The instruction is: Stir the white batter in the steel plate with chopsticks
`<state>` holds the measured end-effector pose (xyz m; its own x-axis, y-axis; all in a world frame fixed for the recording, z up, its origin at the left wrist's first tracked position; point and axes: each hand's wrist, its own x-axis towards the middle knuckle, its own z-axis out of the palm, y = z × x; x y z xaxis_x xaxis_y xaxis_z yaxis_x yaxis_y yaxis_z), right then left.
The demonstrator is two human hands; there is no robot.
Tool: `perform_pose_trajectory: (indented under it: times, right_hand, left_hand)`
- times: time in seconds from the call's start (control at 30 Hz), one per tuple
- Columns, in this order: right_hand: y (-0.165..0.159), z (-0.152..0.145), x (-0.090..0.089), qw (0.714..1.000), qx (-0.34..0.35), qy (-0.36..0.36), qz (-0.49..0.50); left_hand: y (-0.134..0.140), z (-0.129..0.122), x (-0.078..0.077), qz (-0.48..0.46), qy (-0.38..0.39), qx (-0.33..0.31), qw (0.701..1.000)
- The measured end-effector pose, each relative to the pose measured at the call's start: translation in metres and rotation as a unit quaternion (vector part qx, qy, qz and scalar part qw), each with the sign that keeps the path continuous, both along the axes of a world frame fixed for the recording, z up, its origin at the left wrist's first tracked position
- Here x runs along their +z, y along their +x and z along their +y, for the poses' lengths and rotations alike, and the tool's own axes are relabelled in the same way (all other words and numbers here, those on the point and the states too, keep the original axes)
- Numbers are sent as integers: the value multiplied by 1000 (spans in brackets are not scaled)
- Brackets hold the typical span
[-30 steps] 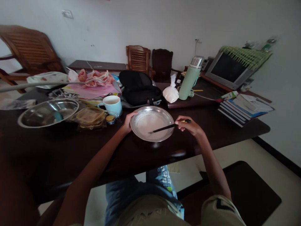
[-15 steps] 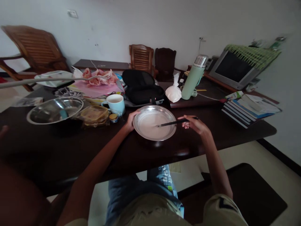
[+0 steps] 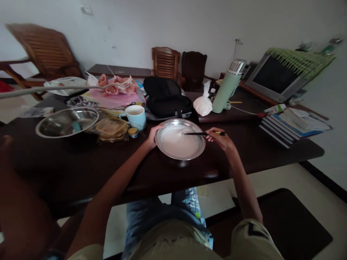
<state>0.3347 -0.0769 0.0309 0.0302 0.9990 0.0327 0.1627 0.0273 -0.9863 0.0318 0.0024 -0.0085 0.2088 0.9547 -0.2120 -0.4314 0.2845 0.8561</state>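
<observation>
A round metal bowl (image 3: 181,157) rests near the table's front edge and holds a pale, milky liquid (image 3: 175,143). Closed on the bowl's left rim is my left hand (image 3: 153,136), fingers at the edge. My right hand (image 3: 220,139), on the other side, grips a pair of dark chopsticks (image 3: 195,134) with light-coloured ends. Their tips dip into the liquid toward the far part of the bowl. Left of the bowl stand a light blue mug (image 3: 136,116) and a small gold-lidded jar (image 3: 133,133).
Farther left are stacked plastic tubs (image 3: 111,127) and a larger metal basin (image 3: 45,131). A black open case (image 3: 168,104), a tied bag of white powder (image 3: 202,105) and a green thermos (image 3: 225,92) stand behind. Books (image 3: 282,130) lie right. Another person's arm (image 3: 18,202) is at left.
The chopstick tips have moved through the liquid toward the far side of the bowl, and the chopsticks lie flatter. My left hand keeps its grip on the rim. The view has shifted slightly.
</observation>
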Motion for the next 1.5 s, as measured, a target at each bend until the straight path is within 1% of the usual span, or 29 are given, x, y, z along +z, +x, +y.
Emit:
perform_pose_trajectory:
  times: [0.1,0.13,0.17,0.3,0.33,0.37,0.5,0.53,0.57,0.67,0.7,0.73,0.77,0.87,0.9,0.93,1.03,1.07,1.1,1.2,1.23,1.27,1.37,1.4,1.43,1.5]
  right_hand:
    - [-3,-6,0,996,86,-15,-28]
    - [-1,-9,2,994,103,-21,-40]
    - [3,-11,4,993,102,-23,-47]
    - [7,-10,9,999,-11,9,-36]
    - [4,-8,9,999,-22,15,-33]
    - [0,-8,9,999,-12,14,-35]
    - [-6,-16,6,992,109,-27,-59]
    - [-4,-17,6,991,115,-34,-61]
    - [-1,-17,6,993,100,-33,-58]
    - [2,-12,5,999,8,0,-40]
    - [0,-10,4,999,-12,11,-35]
    - [-2,-9,3,999,-15,15,-34]
    - [-3,-9,2,999,1,11,-38]
    - [-3,-15,2,994,79,-24,-64]
    - [-1,-17,3,993,86,-29,-71]
    - [1,-18,5,994,73,-25,-73]
    - [1,-15,9,998,-13,20,-50]
    - [-1,-14,9,998,-17,30,-44]
    - [-4,-14,10,999,-1,30,-42]
    - [-6,-17,12,991,112,-12,-66]
    - [-5,-19,12,989,126,-24,-73]
    - [-3,-19,13,990,117,-27,-74]
    - [-1,-18,11,998,10,10,-53]
    - [-2,-16,10,999,-6,21,-45]
    - [-4,-16,9,999,3,23,-41]
    - [-8,-16,9,996,80,0,-47]
  left_hand:
    - [-1,0,-1,-6,7,-11,1000]
    - [-1,0,-1,-10,7,-14,1000]
    - [-1,-1,0,-13,6,-17,1000]
    - [1,-2,3,-21,10,-27,999]
    - [1,-2,3,-24,15,-29,999]
    - [1,-2,4,-27,19,-30,999]
    - [1,-2,4,-29,26,-25,999]
    - [1,-2,4,-26,28,-24,999]
    - [1,-2,3,-25,29,-24,999]
    - [1,-1,2,-25,28,-27,999]
    - [1,-1,2,-25,27,-29,999]
    - [1,-1,2,-25,26,-30,999]
    - [1,-1,2,-25,25,-31,999]
    - [0,-1,2,-24,20,-27,999]
    - [0,-1,2,-23,18,-24,999]
    - [1,-1,2,-22,16,-20,999]
    - [1,-3,3,-21,19,-11,1000]
    - [2,-3,4,-20,20,-7,1000]
    - [2,-3,4,-17,19,-2,1000]
    - [1,-4,6,3,8,17,1000]
    - [1,-4,6,11,5,19,1000]
    - [1,-5,7,18,3,18,1000]
    - [0,-5,6,24,-1,8,1000]
    - [0,-5,6,23,0,6,1000]
    - [0,-5,6,21,1,5,1000]
    - [1,-5,6,19,4,7,1000]
